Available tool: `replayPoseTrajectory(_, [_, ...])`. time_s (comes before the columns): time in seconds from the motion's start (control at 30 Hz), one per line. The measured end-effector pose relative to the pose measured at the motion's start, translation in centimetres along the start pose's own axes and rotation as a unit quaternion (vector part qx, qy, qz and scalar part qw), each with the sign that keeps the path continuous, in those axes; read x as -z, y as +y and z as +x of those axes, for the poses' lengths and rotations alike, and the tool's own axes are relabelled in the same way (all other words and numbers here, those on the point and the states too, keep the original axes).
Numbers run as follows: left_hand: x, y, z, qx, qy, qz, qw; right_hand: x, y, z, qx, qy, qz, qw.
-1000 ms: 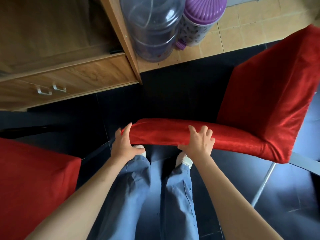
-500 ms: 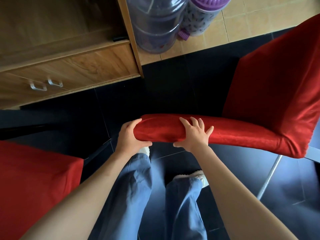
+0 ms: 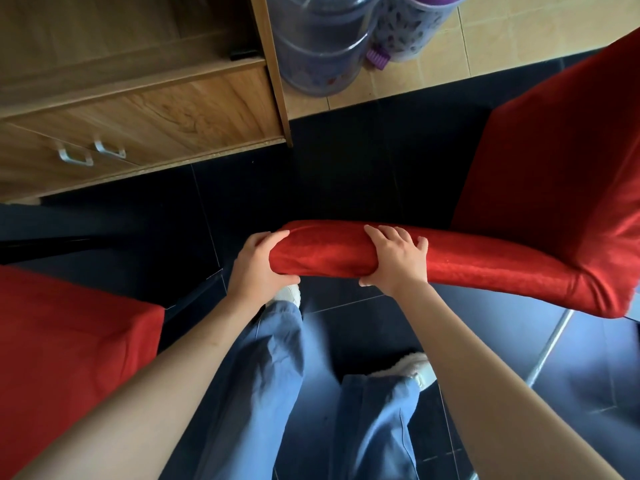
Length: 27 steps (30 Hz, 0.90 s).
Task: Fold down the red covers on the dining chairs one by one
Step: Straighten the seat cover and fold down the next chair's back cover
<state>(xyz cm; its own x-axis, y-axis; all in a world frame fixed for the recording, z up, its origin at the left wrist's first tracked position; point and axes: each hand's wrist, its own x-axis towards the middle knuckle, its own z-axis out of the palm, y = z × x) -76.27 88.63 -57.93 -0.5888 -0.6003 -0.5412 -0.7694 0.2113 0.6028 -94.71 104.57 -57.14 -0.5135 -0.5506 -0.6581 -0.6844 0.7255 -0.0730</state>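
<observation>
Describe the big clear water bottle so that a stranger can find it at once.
Start at the wooden cabinet. Just right of its side panel, on the beige tiles, stands the water bottle. Unlike the patterned container with a purple lid beside it, it is plain, see-through and ribbed.

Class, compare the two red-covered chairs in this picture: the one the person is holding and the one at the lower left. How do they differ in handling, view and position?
1. The held chair is gripped at its near edge by the left hand and right hand; the lower-left chair is untouched.
2. The held chair shows two covered faces meeting at an angle; the lower-left chair shows one corner.
3. The held chair lies ahead and right, the other beside the left arm.

Both wear red velvety covers.
</observation>
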Motion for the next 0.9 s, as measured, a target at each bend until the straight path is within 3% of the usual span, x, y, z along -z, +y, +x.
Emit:
replayPoseTrajectory(0.3, [0.3, -0.5, 0.2, -0.041, 0.013, 0.007, 0.999, -0.6, 0.8, 0.0, 0.024, 0.071, 0.014, 0.997])
replayPoseTrajectory(0.9, [1.1, 1.1, -0.5, -0.067, 0.007, 0.016, 0.998, 0.5, 2.3, -1.5, 0.044, 0.121, 0.037, 0.991])
